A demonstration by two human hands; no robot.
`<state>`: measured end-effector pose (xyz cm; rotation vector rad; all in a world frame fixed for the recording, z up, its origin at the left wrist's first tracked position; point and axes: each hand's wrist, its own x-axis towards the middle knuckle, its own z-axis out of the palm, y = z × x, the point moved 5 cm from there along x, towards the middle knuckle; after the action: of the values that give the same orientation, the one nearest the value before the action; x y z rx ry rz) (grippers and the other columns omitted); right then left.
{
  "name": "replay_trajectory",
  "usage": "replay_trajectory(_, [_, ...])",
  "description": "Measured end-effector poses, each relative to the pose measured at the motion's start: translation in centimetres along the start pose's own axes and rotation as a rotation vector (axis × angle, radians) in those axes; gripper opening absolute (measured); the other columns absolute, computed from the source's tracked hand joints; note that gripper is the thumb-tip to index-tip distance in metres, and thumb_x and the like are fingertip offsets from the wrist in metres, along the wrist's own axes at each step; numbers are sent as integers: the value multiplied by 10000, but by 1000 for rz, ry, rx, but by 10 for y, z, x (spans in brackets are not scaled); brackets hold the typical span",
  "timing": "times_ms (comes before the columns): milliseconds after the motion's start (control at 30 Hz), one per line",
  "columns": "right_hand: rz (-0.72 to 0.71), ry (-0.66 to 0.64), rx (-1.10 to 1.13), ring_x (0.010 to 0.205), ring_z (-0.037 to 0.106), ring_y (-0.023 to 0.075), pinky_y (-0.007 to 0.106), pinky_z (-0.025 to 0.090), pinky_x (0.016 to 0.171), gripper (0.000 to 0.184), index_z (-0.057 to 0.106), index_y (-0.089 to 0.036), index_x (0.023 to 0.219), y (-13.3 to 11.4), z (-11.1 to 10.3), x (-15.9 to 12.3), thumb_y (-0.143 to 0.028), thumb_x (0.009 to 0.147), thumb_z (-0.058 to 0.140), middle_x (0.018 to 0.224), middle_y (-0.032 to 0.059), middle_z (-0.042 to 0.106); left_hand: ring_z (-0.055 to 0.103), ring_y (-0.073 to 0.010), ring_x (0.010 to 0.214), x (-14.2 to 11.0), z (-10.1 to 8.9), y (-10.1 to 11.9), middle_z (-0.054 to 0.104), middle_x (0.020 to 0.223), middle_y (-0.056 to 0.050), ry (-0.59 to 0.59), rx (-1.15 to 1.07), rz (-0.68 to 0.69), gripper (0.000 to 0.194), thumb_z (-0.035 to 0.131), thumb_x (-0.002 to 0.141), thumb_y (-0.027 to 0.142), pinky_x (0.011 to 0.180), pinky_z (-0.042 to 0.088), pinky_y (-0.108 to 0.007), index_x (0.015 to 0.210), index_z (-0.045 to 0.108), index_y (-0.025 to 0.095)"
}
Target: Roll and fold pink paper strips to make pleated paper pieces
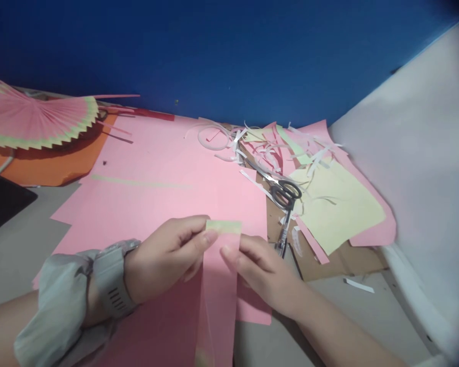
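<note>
No writing can be read. One pink strip with a pale green top edge runs from the center to the bottom of the frame, its top level. The left hand grips its left edge between thumb and fingers; the right hand pinches its right edge. Large pink sheets lie beneath on the tabletop. Right of center are one pair of black-handled scissors, one pen and many paper scraps. One pleated pink-and-green fan sits upper left, over orange paper.
</note>
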<state>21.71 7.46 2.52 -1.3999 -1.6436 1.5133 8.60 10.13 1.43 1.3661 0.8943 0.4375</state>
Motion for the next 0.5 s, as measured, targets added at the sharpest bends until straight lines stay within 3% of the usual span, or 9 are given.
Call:
replay_trajectory(67, [12,-52,-55,541,264,80,231,233,493,364,315,-193,630,-1,3,1,-402,891,458,590,-58,277,334,-48,376,1,-4,0,380,408,104,63,-26,4,323,383,900,429,397,270,-157,688,430,190])
replay_trajectory(300, [39,-5,-167,533,245,82,233,225,491,410,251,-200,613,-2,1,1,-445,909,394,591,-59,237,311,-46,340,2,-15,0,345,402,113,245,-104,-15,351,380,897,460,359,268,-152,658,354,204])
replay_trajectory(400, [6,23,-168,531,236,83,232,219,486,406,240,-201,613,-4,0,1,-425,913,397,589,-58,227,334,-56,350,1,-14,0,359,407,109,245,-120,-8,349,370,898,473,377,292,-164,673,364,206])
replay_trajectory(500, [-37,109,-141,545,265,87,228,245,500,388,260,-201,620,-2,-6,1,-413,917,394,601,-54,251,371,-66,390,1,-9,0,393,434,100,141,-123,-10,327,382,896,454,425,329,-181,684,377,205])
